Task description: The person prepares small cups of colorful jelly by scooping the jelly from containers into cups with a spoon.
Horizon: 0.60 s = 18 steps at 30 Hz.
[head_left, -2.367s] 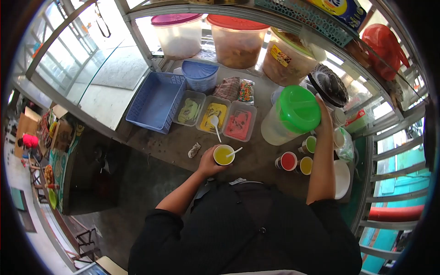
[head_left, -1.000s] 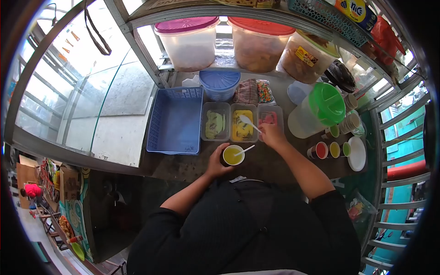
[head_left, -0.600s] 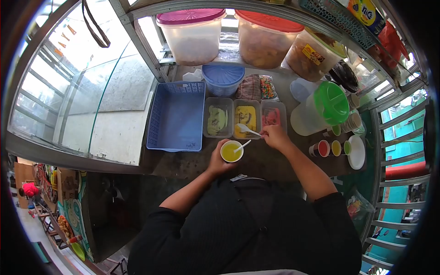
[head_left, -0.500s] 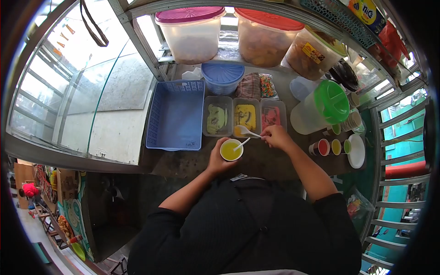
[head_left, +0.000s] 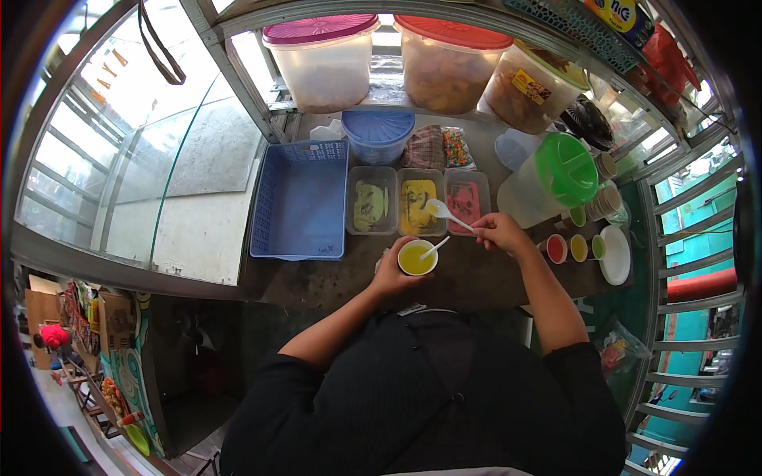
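Note:
My left hand (head_left: 390, 274) is wrapped round a small paper cup (head_left: 417, 258) of yellow-green liquid. A small white spoon (head_left: 435, 247) leans in the cup, its handle sticking out to the upper right. Pinched in my right hand (head_left: 502, 232) by its handle is a larger white spoon (head_left: 448, 214). Its bowl is over the tub of yellow food (head_left: 419, 202), near the edge by the red one. On either side stand a tub of green food (head_left: 371, 205) and a tub of red food (head_left: 466, 200).
A blue plastic basket (head_left: 302, 206) stands left of the tubs, with a blue-lidded container (head_left: 377, 136) behind. To the right are a green-lidded pitcher (head_left: 548, 182), several small coloured cups (head_left: 579, 248) and a white lid (head_left: 614, 255). Large lidded containers (head_left: 450, 67) line the back shelf.
The cup in my left hand has shifted a little to the right. My right hand and its spoon have moved right and slightly up, away from the cup.

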### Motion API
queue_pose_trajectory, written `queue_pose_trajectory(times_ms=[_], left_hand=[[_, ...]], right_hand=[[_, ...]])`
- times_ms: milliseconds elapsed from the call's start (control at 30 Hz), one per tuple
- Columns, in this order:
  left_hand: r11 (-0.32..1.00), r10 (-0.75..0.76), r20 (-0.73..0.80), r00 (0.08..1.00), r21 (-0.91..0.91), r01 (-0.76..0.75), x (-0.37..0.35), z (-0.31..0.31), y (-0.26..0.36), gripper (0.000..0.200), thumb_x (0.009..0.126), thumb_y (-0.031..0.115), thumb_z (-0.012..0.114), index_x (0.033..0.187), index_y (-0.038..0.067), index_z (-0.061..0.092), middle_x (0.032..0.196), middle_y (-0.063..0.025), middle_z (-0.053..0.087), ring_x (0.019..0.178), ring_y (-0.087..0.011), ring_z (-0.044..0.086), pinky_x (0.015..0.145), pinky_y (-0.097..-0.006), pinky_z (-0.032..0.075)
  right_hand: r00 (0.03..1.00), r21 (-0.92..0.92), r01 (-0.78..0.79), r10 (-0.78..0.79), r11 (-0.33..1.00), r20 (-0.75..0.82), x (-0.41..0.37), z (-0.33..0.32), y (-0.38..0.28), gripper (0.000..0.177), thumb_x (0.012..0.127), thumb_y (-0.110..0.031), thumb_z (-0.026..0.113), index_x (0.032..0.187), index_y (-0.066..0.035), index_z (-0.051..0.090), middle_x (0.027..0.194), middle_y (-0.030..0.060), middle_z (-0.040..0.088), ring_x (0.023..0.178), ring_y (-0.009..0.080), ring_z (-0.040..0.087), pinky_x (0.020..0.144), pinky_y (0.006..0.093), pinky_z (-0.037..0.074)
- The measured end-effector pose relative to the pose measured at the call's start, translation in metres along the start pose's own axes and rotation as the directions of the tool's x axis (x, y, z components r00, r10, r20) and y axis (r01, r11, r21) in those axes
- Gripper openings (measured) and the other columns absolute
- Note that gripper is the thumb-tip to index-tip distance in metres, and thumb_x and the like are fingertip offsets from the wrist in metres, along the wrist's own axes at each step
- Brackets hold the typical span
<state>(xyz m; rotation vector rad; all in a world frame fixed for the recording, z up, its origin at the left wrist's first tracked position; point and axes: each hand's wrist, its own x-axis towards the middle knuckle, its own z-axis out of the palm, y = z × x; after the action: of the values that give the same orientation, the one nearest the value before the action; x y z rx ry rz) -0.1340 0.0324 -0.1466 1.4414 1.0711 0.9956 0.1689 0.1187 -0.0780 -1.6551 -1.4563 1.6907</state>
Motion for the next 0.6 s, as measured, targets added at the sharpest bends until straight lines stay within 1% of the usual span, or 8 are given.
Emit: queue_pose_trajectory(times_ms=[100, 233, 333, 433, 600], left_hand=[[1.000, -0.006, -0.012, 1.000, 0.027, 0.006, 0.002, 0.002, 0.001, 0.083, 0.069, 0.023, 0.093, 0.137, 0.005, 0.049, 0.129, -0.0115, 0.062, 0.123, -0.0231, 0.060, 0.105, -0.0366, 0.046], [0.995, -0.013, -0.002, 1.000, 0.099, 0.013, 0.004, 0.003, 0.003, 0.083, 0.070, 0.022, 0.093, 0.138, 0.004, 0.048, 0.132, -0.0128, 0.061, 0.125, -0.0252, 0.058, 0.106, -0.0372, 0.045], [0.982, 0.096, 0.031, 0.995, 0.161, -0.100, 0.005, 0.004, -0.025, 0.081, 0.072, 0.021, 0.091, 0.138, 0.004, 0.048, 0.134, -0.0142, 0.059, 0.127, -0.0280, 0.058, 0.107, -0.0380, 0.045], [0.976, 0.144, 0.012, 0.990, 0.163, -0.144, 0.004, 0.006, -0.025, 0.079, 0.073, 0.018, 0.089, 0.139, 0.004, 0.048, 0.135, -0.0150, 0.059, 0.127, -0.0301, 0.057, 0.108, -0.0386, 0.044], [0.976, 0.152, -0.011, 0.988, 0.159, -0.148, 0.002, 0.009, -0.021, 0.076, 0.075, 0.017, 0.088, 0.139, 0.004, 0.048, 0.134, -0.0146, 0.059, 0.127, -0.0296, 0.057, 0.107, -0.0383, 0.044]], right_hand=[[0.999, 0.025, 0.029, -0.029, 0.999, 0.019, -0.011, -0.007, -0.006, 0.017, 0.094, -0.011, 0.071, 0.106, 0.001, 0.070, 0.077, 0.0022, 0.067, 0.057, 0.0055, 0.058, 0.052, 0.0211, 0.047], [0.995, 0.005, 0.061, -0.062, 0.998, 0.078, -0.030, -0.009, -0.017, 0.018, 0.093, -0.009, 0.071, 0.107, 0.003, 0.070, 0.078, 0.0042, 0.068, 0.058, 0.0061, 0.059, 0.052, 0.0217, 0.047], [0.988, -0.031, 0.085, -0.080, 0.996, 0.132, -0.045, -0.007, -0.025, 0.019, 0.092, -0.008, 0.071, 0.107, 0.004, 0.070, 0.078, 0.0061, 0.069, 0.056, 0.0066, 0.059, 0.052, 0.0220, 0.047], [0.984, -0.059, 0.081, -0.070, 0.995, 0.162, -0.054, -0.007, -0.027, 0.020, 0.092, -0.007, 0.072, 0.107, 0.005, 0.070, 0.078, 0.0071, 0.069, 0.055, 0.0071, 0.059, 0.052, 0.0224, 0.047], [0.979, -0.117, 0.091, -0.068, 0.989, 0.190, -0.066, -0.005, -0.038, 0.018, 0.091, -0.007, 0.071, 0.106, 0.005, 0.071, 0.078, 0.0069, 0.069, 0.054, 0.0072, 0.059, 0.052, 0.0229, 0.046]])
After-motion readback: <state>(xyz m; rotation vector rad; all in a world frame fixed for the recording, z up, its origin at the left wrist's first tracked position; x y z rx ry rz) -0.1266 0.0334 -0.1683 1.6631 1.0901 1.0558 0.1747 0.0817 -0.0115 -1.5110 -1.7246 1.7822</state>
